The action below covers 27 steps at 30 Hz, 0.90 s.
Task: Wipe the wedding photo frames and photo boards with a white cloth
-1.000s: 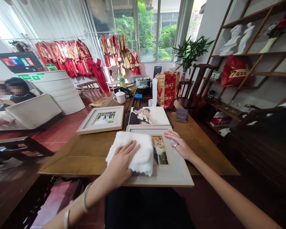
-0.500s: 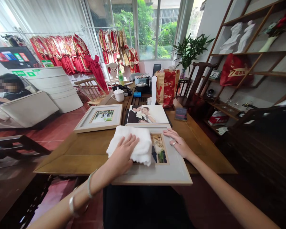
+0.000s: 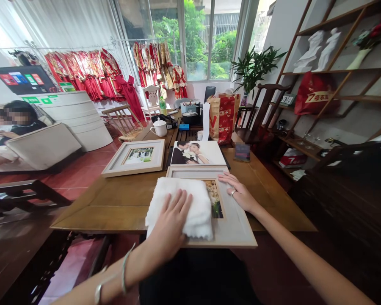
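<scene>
In front of me a pale wooden picture frame (image 3: 235, 231) lies flat on the wooden table (image 3: 114, 216), its near edge at the table's front. My left hand (image 3: 173, 220) rests with fingers stretched out on a folded white towel (image 3: 197, 207), which covers the left part of the frame and much of its photo (image 3: 218, 203). My right hand (image 3: 241, 195), wearing a ring, lies with fingers extended on the frame's upper right border. The left thumb is hidden.
Behind the frame are a large couple photo (image 3: 198, 153) and, to its left, a second framed picture (image 3: 114, 163). Farther back stand a lidded white cup (image 3: 159, 128), a red-and-brown paper bag (image 3: 224, 116) and a small dark stand (image 3: 241, 152). People sit at the far left.
My left hand and the towel have slid toward me and slightly right over the frame. More of the frame's top left border shows. My right hand stays in place.
</scene>
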Each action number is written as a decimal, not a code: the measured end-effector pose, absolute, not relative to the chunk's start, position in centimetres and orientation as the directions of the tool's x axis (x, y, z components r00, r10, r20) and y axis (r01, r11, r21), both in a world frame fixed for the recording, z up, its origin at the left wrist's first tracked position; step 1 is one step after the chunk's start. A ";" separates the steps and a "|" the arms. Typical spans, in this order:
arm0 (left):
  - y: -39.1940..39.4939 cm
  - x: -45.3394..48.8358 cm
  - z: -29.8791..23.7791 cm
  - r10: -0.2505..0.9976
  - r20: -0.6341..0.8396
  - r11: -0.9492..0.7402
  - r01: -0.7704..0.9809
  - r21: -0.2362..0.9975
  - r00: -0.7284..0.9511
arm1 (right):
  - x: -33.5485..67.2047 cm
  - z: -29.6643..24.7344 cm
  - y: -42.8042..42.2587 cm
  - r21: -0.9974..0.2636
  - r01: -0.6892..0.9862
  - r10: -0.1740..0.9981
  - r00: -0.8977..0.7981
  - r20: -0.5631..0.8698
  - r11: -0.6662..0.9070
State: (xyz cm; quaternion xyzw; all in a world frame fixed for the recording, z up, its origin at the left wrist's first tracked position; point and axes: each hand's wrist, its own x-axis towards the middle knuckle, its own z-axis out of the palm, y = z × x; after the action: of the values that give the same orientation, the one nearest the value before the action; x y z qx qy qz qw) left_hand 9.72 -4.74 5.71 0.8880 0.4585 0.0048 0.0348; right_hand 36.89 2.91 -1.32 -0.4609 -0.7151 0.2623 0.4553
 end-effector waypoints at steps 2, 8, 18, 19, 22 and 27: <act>-2.2 10.5 5.9 0.822 -0.009 -0.569 0.822 0.035 0.570 | 36.8 -1.4 2.8 -0.796 0.416 0.897 -0.169 0.408 0.441; 3.5 12.2 5.6 0.849 0.097 -0.518 0.855 -0.034 0.519 | 36.4 -1.4 2.5 -0.825 0.383 0.906 -0.090 0.414 0.415; -4.7 10.7 7.2 0.807 -0.123 -0.566 0.816 0.115 0.577 | 35.8 -1.3 2.8 -0.833 0.390 0.899 0.030 0.437 0.392; -6.0 10.2 7.1 0.809 -0.142 -0.558 0.821 0.117 0.570 | 35.7 -1.2 2.9 -0.832 0.393 0.899 0.030 0.437 0.392; -9.2 9.2 6.1 0.805 -0.125 -0.568 0.815 0.116 0.580 | 35.7 -1.2 3.3 -0.835 0.384 0.900 0.023 0.434 0.393; -9.2 9.6 5.1 0.784 -0.032 -0.613 0.781 0.119 0.620 | 36.3 -1.2 3.5 -0.846 0.345 0.907 -0.034 0.420 0.405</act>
State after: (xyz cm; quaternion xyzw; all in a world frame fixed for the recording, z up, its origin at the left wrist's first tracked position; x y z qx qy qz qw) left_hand 9.64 -9.24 5.07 0.8980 0.4357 0.0117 0.0607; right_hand 36.30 3.45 -1.22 -0.4710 -0.6646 0.2748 0.5108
